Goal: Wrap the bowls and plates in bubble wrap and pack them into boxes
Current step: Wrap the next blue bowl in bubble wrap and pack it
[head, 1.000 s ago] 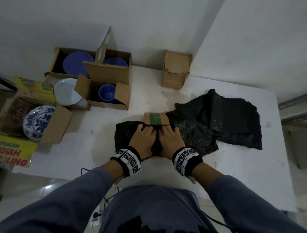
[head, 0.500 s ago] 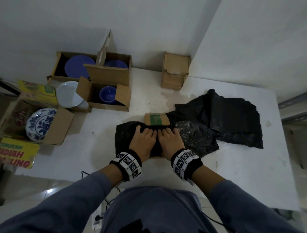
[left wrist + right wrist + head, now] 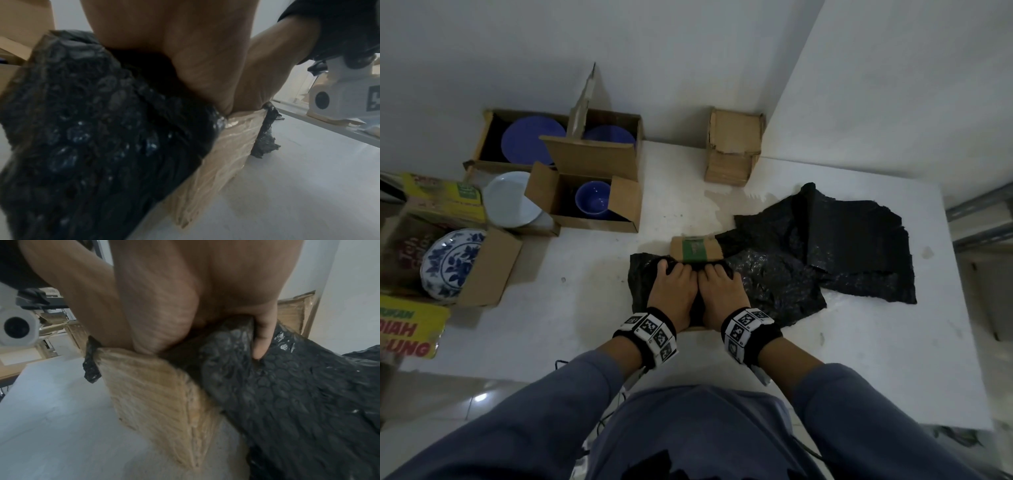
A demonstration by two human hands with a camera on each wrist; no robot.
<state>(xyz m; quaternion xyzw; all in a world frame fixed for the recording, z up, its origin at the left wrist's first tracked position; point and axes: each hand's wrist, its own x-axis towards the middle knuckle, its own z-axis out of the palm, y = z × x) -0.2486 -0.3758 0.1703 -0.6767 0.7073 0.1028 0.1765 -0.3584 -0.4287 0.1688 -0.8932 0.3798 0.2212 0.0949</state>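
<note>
The small brown cardboard box [image 3: 697, 249] sits near the middle of the white table [image 3: 859, 359], just in front of me, its green-printed flap standing at the far side; only that flap and the tape-wrapped near wall show in the wrist views. Black bubble wrap [image 3: 774, 284] is draped over the box top and spills out to my right, its long run lying across the table toward the right edge. My left hand [image 3: 674, 291] and right hand [image 3: 722, 291] lie side by side, palms down on the wrap, fingertips bent over the far rim and pressing the wrap down into the box. What is under the wrap I cannot tell. Bare table lies open to my right and near the front edge. To the far left stand open cardboard boxes [image 3: 592, 205] holding a blue bowl [image 3: 592, 198], blue plates [image 3: 534, 138], a pale plate [image 3: 512, 198] and a blue-and-white patterned plate [image 3: 453, 262]. A closed brown box [image 3: 732, 150] stands in the far corner by the wall.
</note>
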